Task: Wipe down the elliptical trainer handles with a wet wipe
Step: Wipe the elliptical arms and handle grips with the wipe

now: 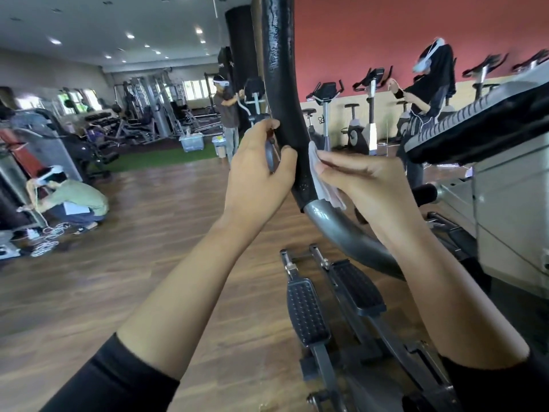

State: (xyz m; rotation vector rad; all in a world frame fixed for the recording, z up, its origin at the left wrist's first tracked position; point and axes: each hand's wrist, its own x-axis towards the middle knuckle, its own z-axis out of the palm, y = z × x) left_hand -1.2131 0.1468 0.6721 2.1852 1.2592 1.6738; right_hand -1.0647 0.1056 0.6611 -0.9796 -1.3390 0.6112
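A black foam-covered elliptical handle (pixel 282 84) rises up the middle of the head view and bends into a bare grey metal tube (pixel 347 233) lower down. My left hand (pixel 258 168) curls round the handle's lower left side, thumb and fingertips on the foam. My right hand (pixel 365 179) holds a white wet wipe (pixel 322 179) and presses it against the right side of the foam, just above where the padding ends. Part of the wipe hangs below my fingers.
Two black ribbed pedals (pixel 306 310) lie below the handle. The machine's grey console and body (pixel 505 179) fill the right side. A person crouches at the left (pixel 71 197); two others stand further back among exercise bikes (pixel 365 126). Wooden floor (pixel 133 263) spreads to the left.
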